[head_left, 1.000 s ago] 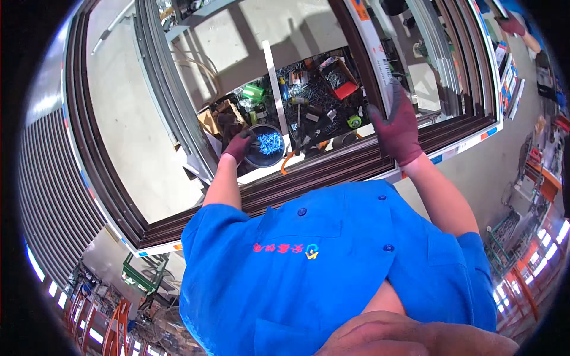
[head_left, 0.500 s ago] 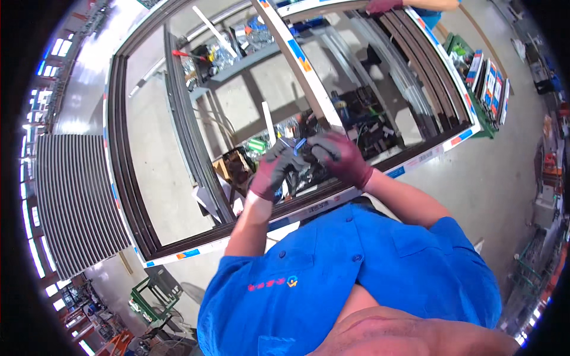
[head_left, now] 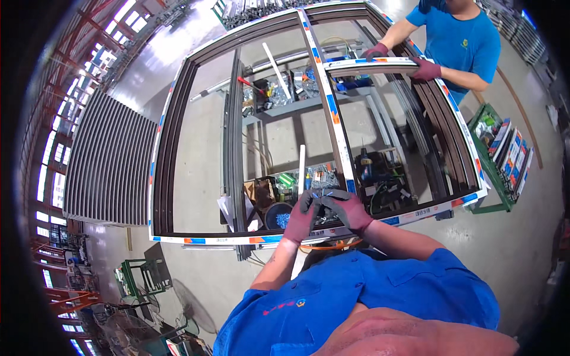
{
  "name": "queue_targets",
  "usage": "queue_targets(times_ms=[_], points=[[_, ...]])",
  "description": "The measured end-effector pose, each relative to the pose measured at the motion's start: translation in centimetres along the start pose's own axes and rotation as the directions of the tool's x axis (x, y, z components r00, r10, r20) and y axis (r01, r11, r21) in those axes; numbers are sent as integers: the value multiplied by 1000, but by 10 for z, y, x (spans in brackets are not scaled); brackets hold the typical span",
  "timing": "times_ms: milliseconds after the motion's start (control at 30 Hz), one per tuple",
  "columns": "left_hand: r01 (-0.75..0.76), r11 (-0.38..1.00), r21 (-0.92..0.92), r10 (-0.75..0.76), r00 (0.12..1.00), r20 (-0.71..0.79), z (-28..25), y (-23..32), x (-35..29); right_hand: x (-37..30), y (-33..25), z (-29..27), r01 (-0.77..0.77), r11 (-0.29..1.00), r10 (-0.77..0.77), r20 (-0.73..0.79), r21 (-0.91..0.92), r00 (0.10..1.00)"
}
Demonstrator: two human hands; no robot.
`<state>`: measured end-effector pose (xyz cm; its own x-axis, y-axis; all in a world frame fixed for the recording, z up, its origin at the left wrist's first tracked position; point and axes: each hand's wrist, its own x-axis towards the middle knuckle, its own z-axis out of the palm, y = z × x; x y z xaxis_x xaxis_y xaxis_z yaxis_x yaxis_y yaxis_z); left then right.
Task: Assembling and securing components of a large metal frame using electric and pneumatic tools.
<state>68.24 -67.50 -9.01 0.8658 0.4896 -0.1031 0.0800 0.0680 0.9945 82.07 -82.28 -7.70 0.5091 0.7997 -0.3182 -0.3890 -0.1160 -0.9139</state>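
My left hand (head_left: 301,216) and my right hand (head_left: 349,210), both in maroon gloves with grey palms and fingers, meet above the near rail of a large brown window frame (head_left: 205,235). Their fingers are closed in a pinch around small, slim blue pieces (head_left: 316,195); the exact kind is too small to tell. Just left of my left hand, below the frame, is a dark round container (head_left: 279,215) with similar blue bits. Close to my fingertips, a white strip (head_left: 302,163) stands up. White film with coloured patches covers the frame's outer faces.
A co-worker (head_left: 457,44) at the far right grips a crossbar (head_left: 374,62) with both gloved hands. A drill (head_left: 366,163) and hardware trays lie beneath the frame's openings. Ribbed panels (head_left: 110,160) are stacked left; a green cart (head_left: 496,178) stands right.
My view has tilted up, showing more of the co-worker, whose second hand is now visible on the crossbar. My hands have drawn closer together, still around the blue pieces.
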Motion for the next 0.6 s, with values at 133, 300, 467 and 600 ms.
queue_targets(times_ms=[133, 300, 467, 600], points=[[55, 986, -158, -72, 991, -110, 3, 9, -3, 12, 21, 12, 53, 979, -40, -70, 195, 997], [36, 995, -89, -53, 980, -192, -38, 13, -5, 20, 7, 32, 264, 907, -289, -28, -329, 957], [-67, 994, 90, 75, 993, -96, -121, -21, -2, 40, 8, 81, 257, 792, -247, 94, -553, 964], [-36, 998, 51, 30, 994, 102, -184, -25, -7, 50, 22, 127, 189, 707, -215, 47, -681, 975]])
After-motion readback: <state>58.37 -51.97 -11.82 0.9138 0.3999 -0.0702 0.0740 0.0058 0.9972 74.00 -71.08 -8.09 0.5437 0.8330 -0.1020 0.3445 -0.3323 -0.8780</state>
